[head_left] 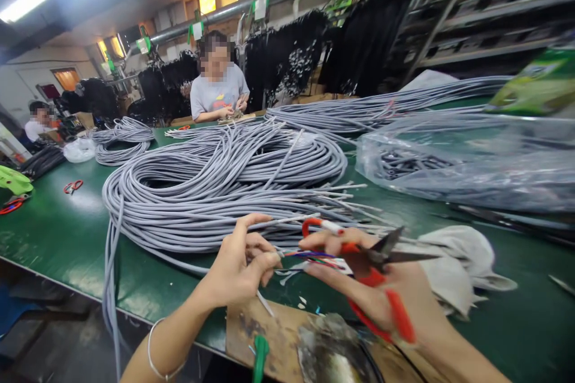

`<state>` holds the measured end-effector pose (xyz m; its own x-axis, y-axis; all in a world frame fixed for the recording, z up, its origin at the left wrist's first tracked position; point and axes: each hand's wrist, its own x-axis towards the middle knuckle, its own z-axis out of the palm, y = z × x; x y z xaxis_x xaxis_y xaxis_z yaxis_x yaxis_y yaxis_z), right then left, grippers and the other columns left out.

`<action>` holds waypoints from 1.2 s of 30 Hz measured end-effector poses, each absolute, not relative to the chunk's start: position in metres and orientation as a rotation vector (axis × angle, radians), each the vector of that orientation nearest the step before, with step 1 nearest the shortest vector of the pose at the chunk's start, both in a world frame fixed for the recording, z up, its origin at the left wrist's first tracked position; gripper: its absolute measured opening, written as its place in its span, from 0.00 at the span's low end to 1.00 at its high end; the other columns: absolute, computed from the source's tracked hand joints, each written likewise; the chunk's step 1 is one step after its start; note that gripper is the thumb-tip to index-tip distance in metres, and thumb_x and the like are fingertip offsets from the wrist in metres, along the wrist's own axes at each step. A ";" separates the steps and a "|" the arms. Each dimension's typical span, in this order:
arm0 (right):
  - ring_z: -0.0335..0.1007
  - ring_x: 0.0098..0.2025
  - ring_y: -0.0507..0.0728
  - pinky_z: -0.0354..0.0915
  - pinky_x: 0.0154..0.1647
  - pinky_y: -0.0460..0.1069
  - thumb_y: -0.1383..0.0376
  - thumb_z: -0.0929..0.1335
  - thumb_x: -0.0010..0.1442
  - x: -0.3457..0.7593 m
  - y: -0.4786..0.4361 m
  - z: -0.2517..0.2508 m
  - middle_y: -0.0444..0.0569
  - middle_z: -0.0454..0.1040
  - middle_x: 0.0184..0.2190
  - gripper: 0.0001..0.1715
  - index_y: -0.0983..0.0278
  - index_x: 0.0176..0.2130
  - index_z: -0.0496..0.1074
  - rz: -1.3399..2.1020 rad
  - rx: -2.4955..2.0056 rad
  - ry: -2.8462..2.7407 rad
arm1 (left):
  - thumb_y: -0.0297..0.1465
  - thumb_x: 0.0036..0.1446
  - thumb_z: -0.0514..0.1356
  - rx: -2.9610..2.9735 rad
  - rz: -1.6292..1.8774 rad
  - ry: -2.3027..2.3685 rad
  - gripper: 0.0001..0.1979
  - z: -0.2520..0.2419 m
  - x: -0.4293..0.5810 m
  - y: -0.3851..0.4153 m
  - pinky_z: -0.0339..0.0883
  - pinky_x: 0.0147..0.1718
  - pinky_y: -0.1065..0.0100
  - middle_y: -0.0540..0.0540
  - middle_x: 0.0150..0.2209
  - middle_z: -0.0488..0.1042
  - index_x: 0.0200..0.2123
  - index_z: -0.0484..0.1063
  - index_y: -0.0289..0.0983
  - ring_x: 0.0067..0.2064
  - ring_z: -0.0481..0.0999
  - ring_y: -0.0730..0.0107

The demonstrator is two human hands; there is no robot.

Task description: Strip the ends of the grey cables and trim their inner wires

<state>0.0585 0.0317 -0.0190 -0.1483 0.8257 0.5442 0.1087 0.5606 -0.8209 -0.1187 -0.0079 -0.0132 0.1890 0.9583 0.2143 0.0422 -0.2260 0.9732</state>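
My left hand (242, 266) is closed, thumb and fingers pinched on the end of a grey cable. Thin coloured wires (309, 256), blue, red and green among them, run out of that end toward my right hand (381, 302). Red-handled scissors (401, 316) hang in my right hand, one loop near the palm, blades pointing right, away from the wires. Its thumb and fingertips are at the far ends of the wires; how firmly they grip them I cannot tell. Just behind both hands lies a large coil of grey cables (148, 215) with pale stripped ends.
A brown board (242, 329) at the front edge carries a dark, crusted lump (332, 341) and a green-handled tool (260, 359). A white cloth (462, 257) and a clear plastic bag (471, 161) lie right. Other scissors (73, 187) rest left. A person (220, 93) works opposite.
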 end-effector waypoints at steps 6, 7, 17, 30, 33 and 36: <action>0.65 0.19 0.53 0.65 0.21 0.48 0.53 0.71 0.47 0.031 0.034 0.001 0.42 0.68 0.17 0.18 0.59 0.19 0.63 0.720 -0.800 -1.647 | 0.44 0.53 0.59 1.381 1.176 0.929 0.27 -0.012 -0.124 -0.004 0.52 0.15 0.77 0.51 0.23 0.68 0.49 0.62 0.31 0.16 0.61 0.82; 0.65 0.19 0.53 0.65 0.20 0.47 0.51 0.71 0.46 0.029 0.037 0.003 0.42 0.67 0.17 0.21 0.60 0.18 0.62 0.783 -0.803 -1.620 | 0.45 0.52 0.60 1.355 1.184 0.892 0.28 -0.012 -0.125 -0.002 0.51 0.14 0.77 0.51 0.23 0.68 0.48 0.63 0.30 0.16 0.60 0.83; 0.65 0.19 0.52 0.66 0.20 0.45 0.52 0.73 0.43 0.017 0.037 -0.007 0.44 0.67 0.16 0.20 0.61 0.18 0.64 0.925 -0.796 -1.461 | 0.45 0.36 0.70 1.145 1.462 1.002 0.26 -0.013 -0.114 0.003 0.46 0.17 0.77 0.56 0.16 0.60 0.34 0.76 0.30 0.18 0.54 0.85; 0.70 0.23 0.55 0.69 0.27 0.49 0.50 0.72 0.44 0.020 0.042 -0.016 0.45 0.69 0.17 0.21 0.61 0.18 0.63 0.903 -0.865 -1.457 | 0.45 0.41 0.68 1.045 1.482 0.841 0.23 -0.016 -0.113 0.008 0.45 0.10 0.78 0.53 0.19 0.69 0.30 0.68 0.32 0.12 0.58 0.86; 0.70 0.24 0.55 0.69 0.28 0.49 0.53 0.71 0.46 0.026 0.042 -0.018 0.46 0.71 0.19 0.17 0.60 0.21 0.65 0.816 -0.870 -1.539 | 0.45 0.43 0.67 1.160 1.461 0.864 0.23 -0.017 -0.113 0.006 0.49 0.13 0.77 0.51 0.21 0.69 0.32 0.68 0.32 0.15 0.59 0.85; 0.72 0.27 0.55 0.68 0.30 0.48 0.58 0.70 0.49 0.031 0.036 -0.021 0.46 0.74 0.24 0.11 0.60 0.26 0.66 0.660 -0.833 -1.617 | 0.47 0.46 0.64 1.255 1.463 0.976 0.23 -0.021 -0.110 0.003 0.52 0.16 0.76 0.51 0.23 0.67 0.33 0.68 0.32 0.17 0.60 0.84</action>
